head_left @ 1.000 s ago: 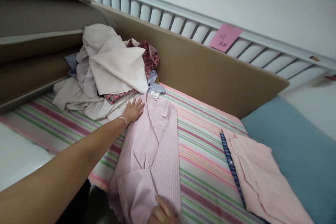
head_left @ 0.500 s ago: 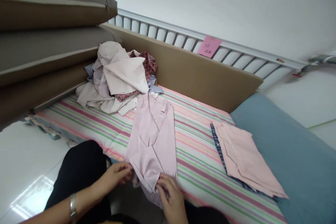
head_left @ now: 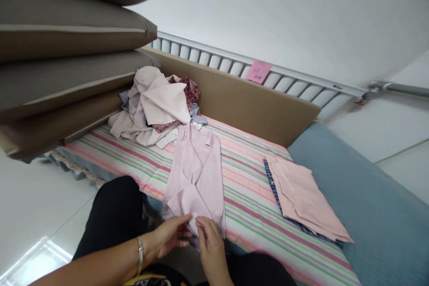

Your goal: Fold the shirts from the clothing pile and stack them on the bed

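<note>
A pale pink striped shirt (head_left: 197, 174) lies lengthwise on the striped bedsheet (head_left: 248, 187), its sleeves folded across the body. My left hand (head_left: 170, 234) and my right hand (head_left: 209, 243) both pinch the shirt's bottom hem at the near edge of the bed, fingers closed on the cloth. A bracelet sits on my left wrist. Further right lies a folded pink garment (head_left: 304, 196) on top of a folded blue checked one (head_left: 273, 187).
A heap of unfolded clothes (head_left: 157, 105) sits at the far left of the bed against a brown board (head_left: 254, 103). Stacked brown cushions (head_left: 63, 53) overhang on the left. A blue mattress (head_left: 368, 205) extends to the right. White railing and a pink note (head_left: 258, 72) lie behind.
My left hand left the shirt's collar and came back to the hem. Both hands now grip the bottom edge together. The view pulled back from the bed.
</note>
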A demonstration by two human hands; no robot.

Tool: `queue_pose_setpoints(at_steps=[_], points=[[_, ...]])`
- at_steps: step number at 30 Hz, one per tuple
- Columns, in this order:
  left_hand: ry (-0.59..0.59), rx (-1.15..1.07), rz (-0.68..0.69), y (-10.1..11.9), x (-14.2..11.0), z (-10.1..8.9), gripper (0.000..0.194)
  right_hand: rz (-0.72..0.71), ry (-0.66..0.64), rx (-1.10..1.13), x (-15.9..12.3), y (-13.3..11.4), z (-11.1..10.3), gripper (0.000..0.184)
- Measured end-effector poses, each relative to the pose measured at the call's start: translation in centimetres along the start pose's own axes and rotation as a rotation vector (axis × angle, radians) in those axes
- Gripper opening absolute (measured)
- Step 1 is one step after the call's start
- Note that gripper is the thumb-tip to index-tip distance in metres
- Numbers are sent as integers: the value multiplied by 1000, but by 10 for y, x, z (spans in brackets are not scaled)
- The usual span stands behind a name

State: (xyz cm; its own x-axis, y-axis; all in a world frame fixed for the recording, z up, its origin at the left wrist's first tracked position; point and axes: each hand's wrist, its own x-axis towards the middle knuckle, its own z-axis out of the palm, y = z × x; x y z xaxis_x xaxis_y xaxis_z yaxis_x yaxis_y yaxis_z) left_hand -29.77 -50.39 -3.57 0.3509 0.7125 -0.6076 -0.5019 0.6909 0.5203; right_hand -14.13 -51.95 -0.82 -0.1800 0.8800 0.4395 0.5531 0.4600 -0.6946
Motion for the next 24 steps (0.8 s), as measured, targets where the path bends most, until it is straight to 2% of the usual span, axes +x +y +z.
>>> queue_pose_setpoints(at_steps=[2, 4, 6, 9, 12, 14, 19, 24], points=[[74, -19, 60, 0, 2, -1, 27, 71, 20, 34, 2, 0, -5, 23], [70, -69, 93, 3, 1, -1, 39, 200, 84, 75, 6, 5, -11, 23], [-29, -138, 90, 9, -2, -2, 47, 374, 156, 152, 14, 12, -17, 26], [-166, -210, 79, 19, -3, -2, 49, 632, 208, 360, 29, 20, -18, 35], [-215, -262, 75, 26, -1, -3, 52, 809, 143, 564, 49, 17, -10, 41], [-257, -278, 72, 30, 0, -4, 56, 882, 79, 600, 63, 11, -3, 39], [-308, -317, 84, 39, -1, -6, 56, 995, -83, 534, 99, 0, 15, 30], [-361, -355, 89, 50, -2, -3, 50, 1103, -201, 416, 131, 9, 38, 22]])
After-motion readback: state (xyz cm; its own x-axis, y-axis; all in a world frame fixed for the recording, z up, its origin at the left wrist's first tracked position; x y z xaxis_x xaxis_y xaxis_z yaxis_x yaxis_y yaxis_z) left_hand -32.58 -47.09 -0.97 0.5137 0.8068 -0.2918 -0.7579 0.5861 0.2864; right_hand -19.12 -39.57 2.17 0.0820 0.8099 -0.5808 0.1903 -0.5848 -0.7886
